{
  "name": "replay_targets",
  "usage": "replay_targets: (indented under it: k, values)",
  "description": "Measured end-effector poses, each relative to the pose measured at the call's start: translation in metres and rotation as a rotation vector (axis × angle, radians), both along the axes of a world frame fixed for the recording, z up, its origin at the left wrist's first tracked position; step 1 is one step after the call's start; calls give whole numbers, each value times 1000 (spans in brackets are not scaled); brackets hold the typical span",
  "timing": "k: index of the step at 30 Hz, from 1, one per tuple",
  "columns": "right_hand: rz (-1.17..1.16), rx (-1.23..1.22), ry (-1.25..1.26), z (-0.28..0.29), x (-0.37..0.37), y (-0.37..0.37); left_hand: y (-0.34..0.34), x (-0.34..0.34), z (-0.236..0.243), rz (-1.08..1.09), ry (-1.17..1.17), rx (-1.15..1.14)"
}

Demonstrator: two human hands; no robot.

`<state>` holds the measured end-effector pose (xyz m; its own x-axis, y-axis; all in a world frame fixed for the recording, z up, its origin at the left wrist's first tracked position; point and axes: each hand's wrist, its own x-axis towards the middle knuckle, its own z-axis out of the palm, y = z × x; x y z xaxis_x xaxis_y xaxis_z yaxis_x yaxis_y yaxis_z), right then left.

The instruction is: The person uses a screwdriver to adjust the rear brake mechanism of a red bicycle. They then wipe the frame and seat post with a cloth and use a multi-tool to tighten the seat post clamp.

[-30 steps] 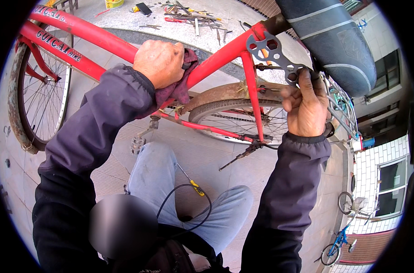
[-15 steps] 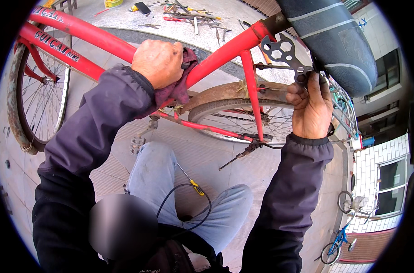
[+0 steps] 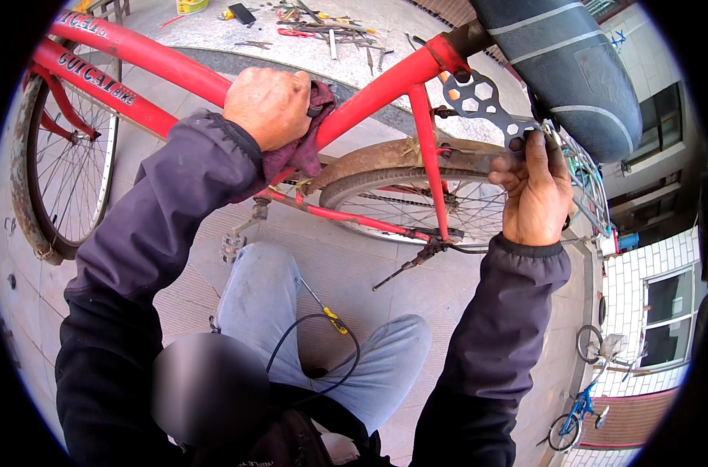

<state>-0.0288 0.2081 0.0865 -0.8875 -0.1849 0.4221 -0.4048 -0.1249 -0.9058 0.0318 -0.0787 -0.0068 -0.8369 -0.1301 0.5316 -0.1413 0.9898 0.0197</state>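
A red bicycle frame (image 3: pixel 377 92) spans the upper part of the head view. My left hand (image 3: pixel 267 107) is closed on a dark red rag (image 3: pixel 296 158), pressed against the frame tubes. At the right, my right hand (image 3: pixel 534 191) pinches one end of a flat, dark multi-hole bone spanner (image 3: pixel 488 107) between thumb and fingers. The spanner's far head reaches the top of the seat tube, just below the black saddle (image 3: pixel 576 74). Whether a hole sits over a bolt there, I cannot tell. Beneath lies the rear wheel (image 3: pixel 354 191) with its rusty mudguard (image 3: pixel 346 163).
Loose tools (image 3: pixel 331 35) and a phone (image 3: pixel 242 13) lie on the pale slab beyond the frame. A yellow-handled screwdriver (image 3: pixel 335 320) and a black cable (image 3: pixel 288 342) are by my knees. The kickstand (image 3: pixel 404 268) juts toward me. A blue bicycle (image 3: pixel 578 409) stands far right.
The spanner has tilted left, its far head now closer against the seat tube's top. My right hand has shifted slightly right and down with it. The left hand stays on the rag.
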Motion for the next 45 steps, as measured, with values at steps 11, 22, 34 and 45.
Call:
replay_targets:
  k: [11, 22, 34, 45]
  values:
    - [-93, 50, 46, -8, 10, -8, 1, 1, 2, 0, -31, 13]
    - [120, -120, -88, -15, 12, 6, 1, -1, 0, -14, 11, -3]
    - [273, -241, -140, -24, 22, 5, 1, -1, 1, -10, -3, -9]
    - [158, -164, -136, -26, 29, -4, -1, -2, -1, -13, 7, -35]
